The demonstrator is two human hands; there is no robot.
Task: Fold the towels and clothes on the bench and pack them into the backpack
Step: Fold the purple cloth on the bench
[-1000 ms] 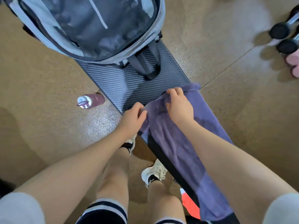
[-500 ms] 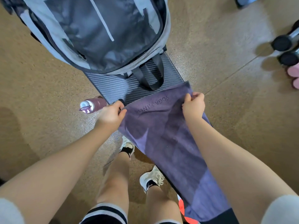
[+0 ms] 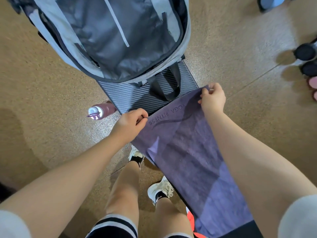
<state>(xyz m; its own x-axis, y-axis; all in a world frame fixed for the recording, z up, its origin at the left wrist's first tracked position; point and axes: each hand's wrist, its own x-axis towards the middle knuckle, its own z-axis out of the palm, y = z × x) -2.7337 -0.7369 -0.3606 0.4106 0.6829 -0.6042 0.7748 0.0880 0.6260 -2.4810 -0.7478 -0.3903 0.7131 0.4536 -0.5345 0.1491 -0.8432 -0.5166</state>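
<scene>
While both hands, left (image 3: pixel 130 124) and right (image 3: pixel 212 98), pinch the towel (image 3: pixel 185 152) corners, I'd keep it taut and square to the counter (image 3: pixel 130 95) edges.

Backpack (image 3: pixel 109 40) top beyond frame edge

Counts recorded, head view: one purple towel (image 3: pixel 188 152); one grey backpack (image 3: pixel 109 40); one bench (image 3: pixel 137 98); one drinking bottle (image 3: pixel 101 110) on the floor; two hands, left hand (image 3: pixel 130 124) and right hand (image 3: pixel 212 98); two white shoes (image 3: pixel 160 189); two black dumbbell ends (image 3: pixel 305 52) at the right edge; one orange item (image 3: pixel 191 219), partly hidden.
</scene>
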